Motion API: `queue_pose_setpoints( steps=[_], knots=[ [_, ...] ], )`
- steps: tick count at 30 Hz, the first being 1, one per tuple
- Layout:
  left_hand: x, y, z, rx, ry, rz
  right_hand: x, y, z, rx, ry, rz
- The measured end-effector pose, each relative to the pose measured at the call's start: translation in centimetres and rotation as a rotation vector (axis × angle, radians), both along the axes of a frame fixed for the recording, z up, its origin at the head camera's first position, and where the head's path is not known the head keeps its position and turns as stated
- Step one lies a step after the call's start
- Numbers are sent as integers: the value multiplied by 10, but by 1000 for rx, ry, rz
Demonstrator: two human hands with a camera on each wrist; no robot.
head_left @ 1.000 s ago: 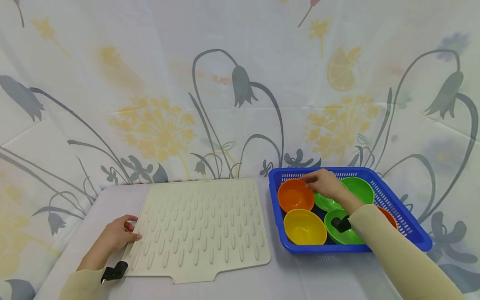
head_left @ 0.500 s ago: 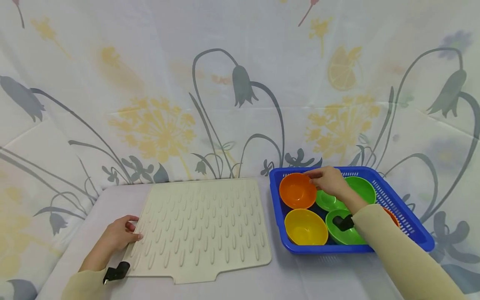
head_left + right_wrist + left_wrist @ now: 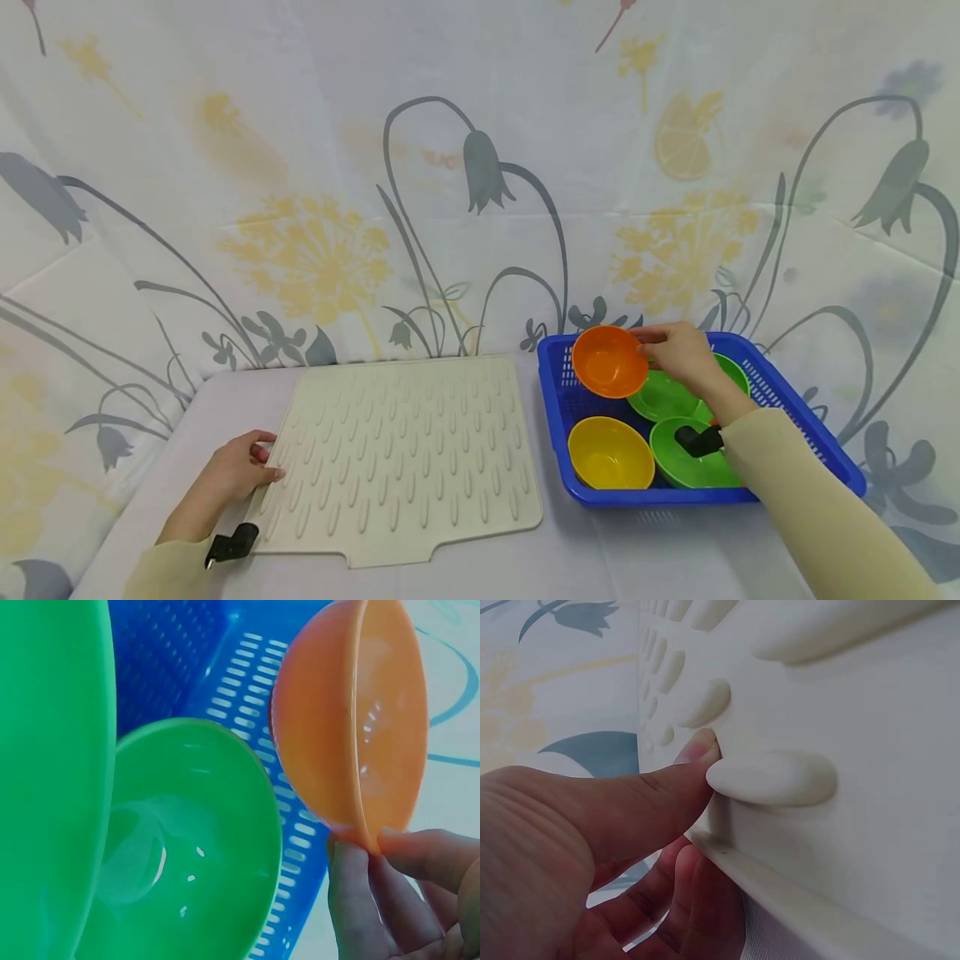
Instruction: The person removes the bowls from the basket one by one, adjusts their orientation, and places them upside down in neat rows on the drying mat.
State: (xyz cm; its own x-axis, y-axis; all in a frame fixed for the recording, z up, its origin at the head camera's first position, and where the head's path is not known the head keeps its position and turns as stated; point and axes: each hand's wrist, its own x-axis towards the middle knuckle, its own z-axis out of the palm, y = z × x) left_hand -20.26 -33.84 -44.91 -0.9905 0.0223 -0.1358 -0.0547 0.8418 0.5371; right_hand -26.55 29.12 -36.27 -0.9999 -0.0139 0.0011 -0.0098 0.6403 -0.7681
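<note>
In the head view my right hand pinches the rim of an orange bowl, tilted above the back left of a blue basket. The right wrist view shows the thumb inside the rim of the bowl and fingers outside. My left hand holds the left edge of a cream ridged draining mat. In the left wrist view its thumb lies on the mat's upper face, with fingers at the underside. A yellow bowl and green bowls sit in the basket.
Green bowls stand close beside the right hand. My right sleeve covers part of the basket's right side. A patterned cloth hangs behind, and a white cloth covers the table.
The right hand has lifted the orange bowl from its place in the basket, up and slightly right, tilting it. The left hand and the mat have stayed put.
</note>
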Motion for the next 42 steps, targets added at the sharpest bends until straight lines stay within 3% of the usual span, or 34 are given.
queue_pose_setpoints(
  steps=[16, 29, 32, 35, 42],
  knots=[
    [-1, -3, -3, -4, -15, 6, 14, 4, 10, -29, -93, 14],
    [5, 3, 0, -10, 25, 7, 40, -12, 26, -52, -141, 92],
    [8, 10, 4, -11, 64, 19, 44, -17, 27, -61, -139, 105],
    [11, 22, 11, 43, 102, 14, 48, -24, 28, -75, -136, 118],
    [20, 65, 31, 224, 207, -83, 57, -45, 32, -72, -139, 134]
  ],
)
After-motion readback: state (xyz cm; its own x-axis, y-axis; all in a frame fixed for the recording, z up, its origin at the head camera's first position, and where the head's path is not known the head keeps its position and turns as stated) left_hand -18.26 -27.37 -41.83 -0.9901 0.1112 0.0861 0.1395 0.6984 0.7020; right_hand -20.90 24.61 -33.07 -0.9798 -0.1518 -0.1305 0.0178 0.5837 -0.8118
